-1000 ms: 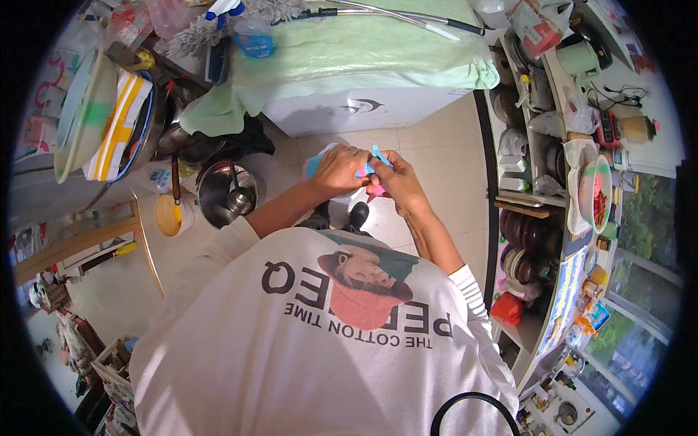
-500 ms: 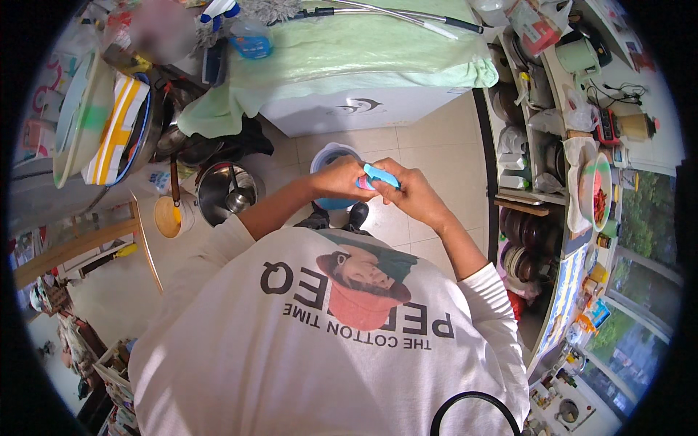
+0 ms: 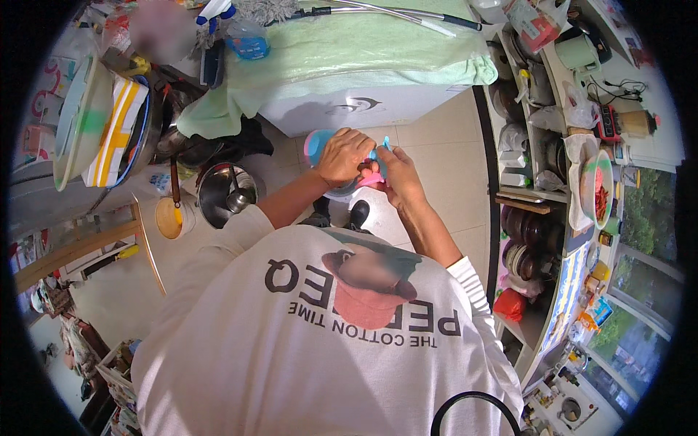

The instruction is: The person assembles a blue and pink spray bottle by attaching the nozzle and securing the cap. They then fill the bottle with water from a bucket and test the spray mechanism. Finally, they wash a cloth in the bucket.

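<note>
Both hands are closed together on a soft-looking blue and pink item whose exact kind I cannot make out. My left hand grips it from above, and a rounded blue part with a pink edge sticks out at its left. Right beside it, my right hand pinches a narrow blue end pointing up, while a pink part shows below between the hands. Under them, on the floor, a pale blue bucket is mostly hidden by my hands.
A white box with a green cloth over it stands ahead, bearing poles and a spray bottle. At left are a metal pot with a ladle and a small yellowish bucket. Shelves of cookware line the right.
My hands have shifted their grip. The left hand has turned over the item and the right has become more upright. More of the blue and pink item shows at the left.
</note>
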Motion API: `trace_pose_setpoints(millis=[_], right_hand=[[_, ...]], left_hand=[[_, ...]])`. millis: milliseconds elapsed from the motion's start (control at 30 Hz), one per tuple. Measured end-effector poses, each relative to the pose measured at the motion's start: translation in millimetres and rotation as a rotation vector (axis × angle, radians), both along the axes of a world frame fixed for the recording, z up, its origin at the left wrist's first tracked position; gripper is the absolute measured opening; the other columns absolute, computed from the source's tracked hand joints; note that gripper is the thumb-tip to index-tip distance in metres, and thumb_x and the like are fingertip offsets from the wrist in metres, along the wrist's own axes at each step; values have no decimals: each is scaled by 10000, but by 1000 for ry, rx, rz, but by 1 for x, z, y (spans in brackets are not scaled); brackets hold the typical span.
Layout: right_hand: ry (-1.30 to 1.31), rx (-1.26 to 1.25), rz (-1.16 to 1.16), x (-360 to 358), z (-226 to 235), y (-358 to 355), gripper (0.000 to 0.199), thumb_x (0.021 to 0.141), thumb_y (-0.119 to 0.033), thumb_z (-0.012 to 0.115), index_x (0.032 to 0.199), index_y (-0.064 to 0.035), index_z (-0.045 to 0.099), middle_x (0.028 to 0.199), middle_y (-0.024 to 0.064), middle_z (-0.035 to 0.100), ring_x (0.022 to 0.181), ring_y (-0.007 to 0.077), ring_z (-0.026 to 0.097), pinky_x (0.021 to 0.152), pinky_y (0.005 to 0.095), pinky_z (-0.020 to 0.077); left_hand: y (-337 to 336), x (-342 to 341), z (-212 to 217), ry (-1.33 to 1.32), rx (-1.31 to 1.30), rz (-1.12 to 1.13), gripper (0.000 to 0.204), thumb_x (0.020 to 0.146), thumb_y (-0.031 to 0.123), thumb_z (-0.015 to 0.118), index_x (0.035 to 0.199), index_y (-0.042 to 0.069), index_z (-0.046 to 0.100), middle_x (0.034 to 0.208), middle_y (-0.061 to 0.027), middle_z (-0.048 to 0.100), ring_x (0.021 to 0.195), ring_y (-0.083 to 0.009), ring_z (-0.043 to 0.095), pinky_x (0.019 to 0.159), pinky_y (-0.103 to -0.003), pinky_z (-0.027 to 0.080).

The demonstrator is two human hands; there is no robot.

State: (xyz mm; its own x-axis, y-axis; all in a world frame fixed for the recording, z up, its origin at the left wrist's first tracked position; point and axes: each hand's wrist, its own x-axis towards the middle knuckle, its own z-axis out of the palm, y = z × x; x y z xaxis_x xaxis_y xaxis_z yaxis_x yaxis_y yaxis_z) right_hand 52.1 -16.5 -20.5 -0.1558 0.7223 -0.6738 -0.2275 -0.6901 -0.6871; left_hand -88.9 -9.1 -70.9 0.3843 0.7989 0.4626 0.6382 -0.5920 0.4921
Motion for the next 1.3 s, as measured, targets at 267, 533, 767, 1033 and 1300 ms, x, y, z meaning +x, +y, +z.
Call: trace_pose_setpoints(millis=[267, 533, 767, 1033, 1300], right_hand=[[13, 41, 17, 3, 17, -3, 116, 907, -143, 468, 954, -37, 457, 674, 32, 517, 598, 139, 585, 514, 283, 540], [-478, 748, 609, 41, 10, -5, 184, 879, -128, 539, 1042, -43, 541, 637, 84, 591, 535, 143, 584, 510, 268, 458], [-294, 667, 608, 43, 15, -2, 172, 883, -123, 522, 1009, -7, 526, 672, 72, 587, 551, 123, 585, 522, 277, 481], [-5, -86, 80, 12, -4, 3, 278, 945, -244, 378, 989, -6, 514, 804, 88, 586, 680, 189, 620, 607, 302, 550], [-881, 1156, 542, 60, 19, 5, 355, 742, -113, 677, 1079, -83, 572, 1011, 122, 616, 960, 264, 597, 842, 359, 481]], left_hand=[[5, 2, 8, -19, 72, -37, 258, 622, 209, 648, 790, 50, 535, 740, -99, 562, 731, -269, 557, 686, -364, 422], [3, 1, 15, -161, -489, -281, 276, 647, 239, 679, 785, 31, 562, 674, -161, 567, 605, -329, 556, 555, -392, 446], [0, 3, -3, -104, -600, -274, 241, 682, 232, 655, 786, 38, 556, 703, -170, 581, 638, -347, 573, 574, -399, 454], [-2, 4, 6, 104, -207, 1, 252, 634, 176, 645, 833, 63, 538, 759, -131, 584, 740, -350, 565, 655, -424, 443], [4, -6, 18, -2, -614, -141, 185, 726, 190, 637, 878, 88, 603, 745, -173, 610, 703, -370, 594, 607, -437, 447]])
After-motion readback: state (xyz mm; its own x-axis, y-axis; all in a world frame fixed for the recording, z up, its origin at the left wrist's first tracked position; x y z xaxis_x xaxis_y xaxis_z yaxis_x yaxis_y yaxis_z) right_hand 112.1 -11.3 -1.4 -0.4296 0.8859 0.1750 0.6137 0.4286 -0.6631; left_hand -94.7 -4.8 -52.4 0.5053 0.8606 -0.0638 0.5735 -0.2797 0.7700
